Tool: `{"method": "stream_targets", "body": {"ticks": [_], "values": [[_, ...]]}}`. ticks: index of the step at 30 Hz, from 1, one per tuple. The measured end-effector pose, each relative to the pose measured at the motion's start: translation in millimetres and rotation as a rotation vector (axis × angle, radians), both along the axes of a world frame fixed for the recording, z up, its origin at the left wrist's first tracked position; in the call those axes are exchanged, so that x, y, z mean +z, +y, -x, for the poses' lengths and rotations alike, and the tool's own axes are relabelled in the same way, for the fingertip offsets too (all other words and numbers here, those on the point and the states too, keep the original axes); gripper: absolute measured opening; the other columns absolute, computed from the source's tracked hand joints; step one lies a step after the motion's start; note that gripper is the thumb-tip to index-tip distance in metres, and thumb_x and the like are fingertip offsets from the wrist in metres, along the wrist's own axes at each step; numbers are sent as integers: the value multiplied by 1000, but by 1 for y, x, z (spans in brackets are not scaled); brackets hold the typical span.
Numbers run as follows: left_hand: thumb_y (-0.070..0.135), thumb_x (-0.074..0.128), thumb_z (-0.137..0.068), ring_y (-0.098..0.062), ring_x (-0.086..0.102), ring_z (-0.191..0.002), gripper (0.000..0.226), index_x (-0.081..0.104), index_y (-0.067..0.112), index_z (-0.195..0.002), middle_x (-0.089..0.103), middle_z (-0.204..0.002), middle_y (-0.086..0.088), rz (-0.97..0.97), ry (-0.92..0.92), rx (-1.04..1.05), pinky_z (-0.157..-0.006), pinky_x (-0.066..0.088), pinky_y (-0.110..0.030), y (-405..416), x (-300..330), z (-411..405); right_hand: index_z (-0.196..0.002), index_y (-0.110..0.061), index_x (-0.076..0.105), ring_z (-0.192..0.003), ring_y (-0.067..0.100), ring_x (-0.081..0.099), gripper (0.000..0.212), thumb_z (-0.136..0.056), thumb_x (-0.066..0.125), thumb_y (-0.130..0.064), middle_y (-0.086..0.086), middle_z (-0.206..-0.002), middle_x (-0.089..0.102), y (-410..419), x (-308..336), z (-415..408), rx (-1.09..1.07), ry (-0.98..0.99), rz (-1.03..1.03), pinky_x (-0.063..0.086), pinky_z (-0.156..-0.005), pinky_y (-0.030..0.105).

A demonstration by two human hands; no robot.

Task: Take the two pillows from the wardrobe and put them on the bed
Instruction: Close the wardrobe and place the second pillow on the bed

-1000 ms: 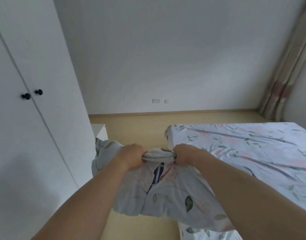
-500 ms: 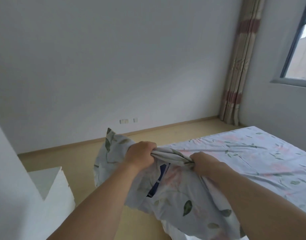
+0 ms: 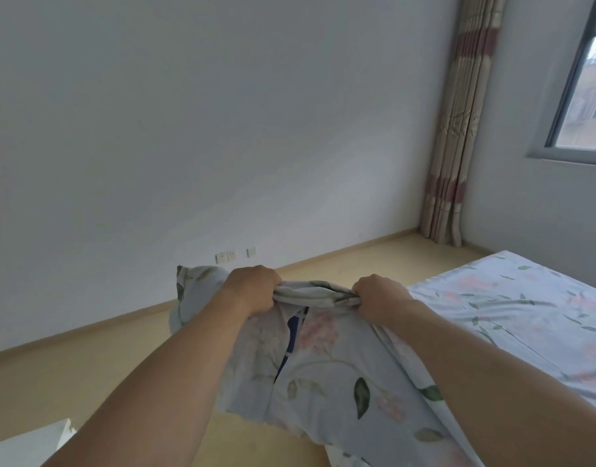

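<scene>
Both hands, left [image 3: 252, 289] and right [image 3: 379, 296], fingers curled tight on the bunched edge of a pillow [image 3: 323, 365] held beside the bed [image 3: 512, 308]; best lowered flat onto the sheet, not tossed.

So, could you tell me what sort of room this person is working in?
Most likely a bedroom: a bed with a floral sheet, a striped curtain beside a window, and a floral pillow gripped by both hands.

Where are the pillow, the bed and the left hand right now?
pillow [image 3: 326, 375]: head view, on its floral cover below the hands.
bed [image 3: 512, 308]: head view, on the bare floral sheet.
left hand [image 3: 252, 291]: head view, on its knuckles.
</scene>
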State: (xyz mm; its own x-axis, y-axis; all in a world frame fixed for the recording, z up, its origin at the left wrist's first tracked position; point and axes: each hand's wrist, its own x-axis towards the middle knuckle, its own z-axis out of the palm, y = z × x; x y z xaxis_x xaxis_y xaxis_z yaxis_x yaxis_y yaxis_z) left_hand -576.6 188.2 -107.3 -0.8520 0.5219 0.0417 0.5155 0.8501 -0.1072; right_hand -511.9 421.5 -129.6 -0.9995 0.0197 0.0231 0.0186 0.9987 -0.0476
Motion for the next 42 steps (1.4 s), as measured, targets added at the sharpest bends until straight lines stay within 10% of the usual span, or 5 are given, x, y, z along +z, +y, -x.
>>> {"method": "stream_targets", "body": {"ticks": [25, 42], "values": [[9, 51, -79, -20, 54, -69, 12, 54, 19, -72, 55, -74, 1, 77, -15, -155, -58, 35, -28, -117, 11, 664, -75, -21, 55, -89, 28, 64, 9, -76, 49, -15, 5, -95, 66, -127, 11, 633, -167, -9, -32, 41, -64, 27], [6, 51, -79, -20, 51, -67, 15, 52, 18, -70, 54, -72, 0, 97, -41, -383, -58, 37, -29, 53, -6, 1071, -80, -17, 63, -90, 30, 63, 16, -78, 48, -12, 9, -97, 67, 19, -18, 996, -400, -15, 52, 40, -64, 27]]}}
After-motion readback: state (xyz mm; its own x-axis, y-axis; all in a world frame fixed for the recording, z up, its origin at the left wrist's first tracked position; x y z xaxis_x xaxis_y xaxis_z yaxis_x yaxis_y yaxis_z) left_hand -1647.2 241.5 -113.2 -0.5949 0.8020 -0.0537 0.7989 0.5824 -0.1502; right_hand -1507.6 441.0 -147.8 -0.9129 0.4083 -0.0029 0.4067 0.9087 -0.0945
